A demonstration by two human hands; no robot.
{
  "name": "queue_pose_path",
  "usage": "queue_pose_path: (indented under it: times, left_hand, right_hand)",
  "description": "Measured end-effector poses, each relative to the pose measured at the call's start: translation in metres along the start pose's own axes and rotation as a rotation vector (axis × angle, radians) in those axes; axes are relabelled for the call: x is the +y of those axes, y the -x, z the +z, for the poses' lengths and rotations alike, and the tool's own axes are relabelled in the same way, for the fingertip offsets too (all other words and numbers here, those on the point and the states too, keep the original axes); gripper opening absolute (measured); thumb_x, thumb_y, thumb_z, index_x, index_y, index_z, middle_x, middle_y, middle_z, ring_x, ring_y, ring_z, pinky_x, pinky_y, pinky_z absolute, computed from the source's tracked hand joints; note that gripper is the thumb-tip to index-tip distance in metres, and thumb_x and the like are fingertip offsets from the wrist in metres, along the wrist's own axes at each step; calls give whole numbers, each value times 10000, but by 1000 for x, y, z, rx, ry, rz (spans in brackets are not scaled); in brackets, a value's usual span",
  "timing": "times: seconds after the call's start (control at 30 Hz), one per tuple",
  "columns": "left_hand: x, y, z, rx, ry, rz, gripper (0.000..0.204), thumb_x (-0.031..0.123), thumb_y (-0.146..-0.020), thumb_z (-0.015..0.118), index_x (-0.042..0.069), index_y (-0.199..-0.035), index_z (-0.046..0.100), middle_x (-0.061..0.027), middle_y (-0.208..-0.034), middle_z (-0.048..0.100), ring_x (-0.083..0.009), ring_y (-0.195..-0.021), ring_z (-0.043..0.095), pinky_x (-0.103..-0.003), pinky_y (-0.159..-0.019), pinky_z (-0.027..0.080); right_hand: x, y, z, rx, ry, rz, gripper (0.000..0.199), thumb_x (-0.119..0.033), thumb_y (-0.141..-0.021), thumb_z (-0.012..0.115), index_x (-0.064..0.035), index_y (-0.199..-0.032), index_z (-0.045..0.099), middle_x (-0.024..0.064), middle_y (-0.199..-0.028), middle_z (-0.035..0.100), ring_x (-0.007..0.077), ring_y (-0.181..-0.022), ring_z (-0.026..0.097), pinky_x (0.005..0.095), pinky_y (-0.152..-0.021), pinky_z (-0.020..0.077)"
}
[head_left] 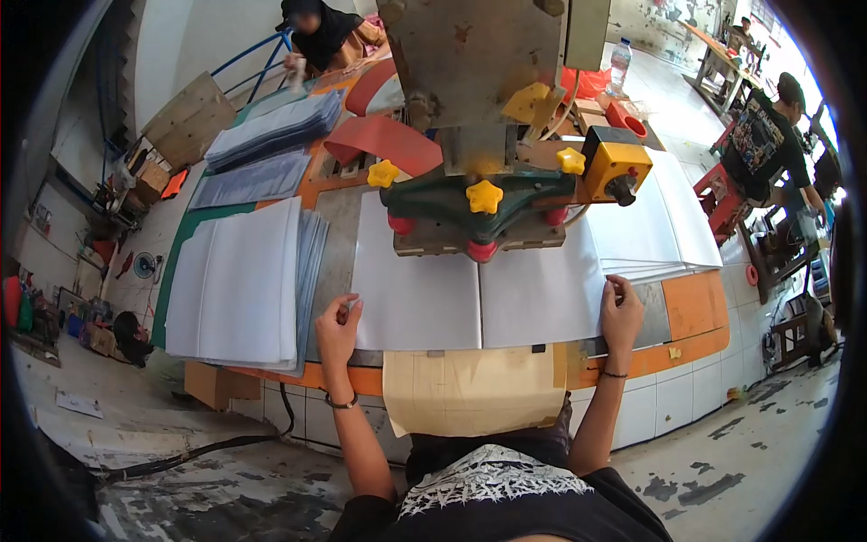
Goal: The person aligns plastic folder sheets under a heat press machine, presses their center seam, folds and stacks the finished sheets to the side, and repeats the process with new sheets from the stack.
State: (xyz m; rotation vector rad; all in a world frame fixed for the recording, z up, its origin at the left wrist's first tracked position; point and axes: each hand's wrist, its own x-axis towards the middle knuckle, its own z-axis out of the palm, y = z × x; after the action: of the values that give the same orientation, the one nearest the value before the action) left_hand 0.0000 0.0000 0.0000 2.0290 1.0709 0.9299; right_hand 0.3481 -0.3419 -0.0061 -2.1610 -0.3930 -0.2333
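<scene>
A wide white sheet (415,303) with a dark line down its middle lies flat beneath the head of a press machine (479,208). At its left edge, my left hand (339,331) is closed with the fingers curled, thumb on the sheet's border. On the opposite side, my right hand (621,316) pinches the right edge. Yellow star knobs (485,196) sit on the press's green frame, and its underside hides the sheet's far part. A cream board (474,393) juts from the table front below the sheet.
Stacked white sheets (235,280) stand left of my left hand; more sheets (641,212) lie to the right. Further piles (271,131) are at the back left. A yellow control box (617,167) hangs beside the press. One person (325,41) is across the table, another (768,144) at far right.
</scene>
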Motion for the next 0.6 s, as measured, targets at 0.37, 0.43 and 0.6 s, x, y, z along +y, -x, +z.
queue_pose_path:
  times: [0.37, 0.43, 0.6]
  left_hand:
    - [2, 3, 0, 12, -2, -40, 221, 197, -930, 736, -2, -1027, 745, 6, -625, 485, -97, -582, 430, -288, -540, 368]
    - [1, 1, 2, 15, -39, -28, 220, 196, -927, 737, -2, -1023, 743, -1, -618, 478, -101, -577, 428, -291, -537, 365]
    - [4, 3, 1, -1, -94, -17, 221, 181, -927, 727, -8, -1040, 743, 19, -634, 466, -84, -609, 429, -270, -556, 361]
  right_hand:
    - [-2, 1, -5, -24, -31, 2, 210, -235, -972, 664, -81, -1093, 741, 148, -874, 754, 267, -741, 717, 375, -692, 550]
    - [2, 0, -2, -12, -51, 10, 221, -251, -975, 664, -82, -1095, 741, 146, -883, 756, 272, -742, 716, 377, -697, 551]
    - [-6, 4, -6, -28, 2, 24, 256, -293, -980, 661, -82, -1100, 740, 140, -911, 762, 290, -761, 723, 387, -716, 557]
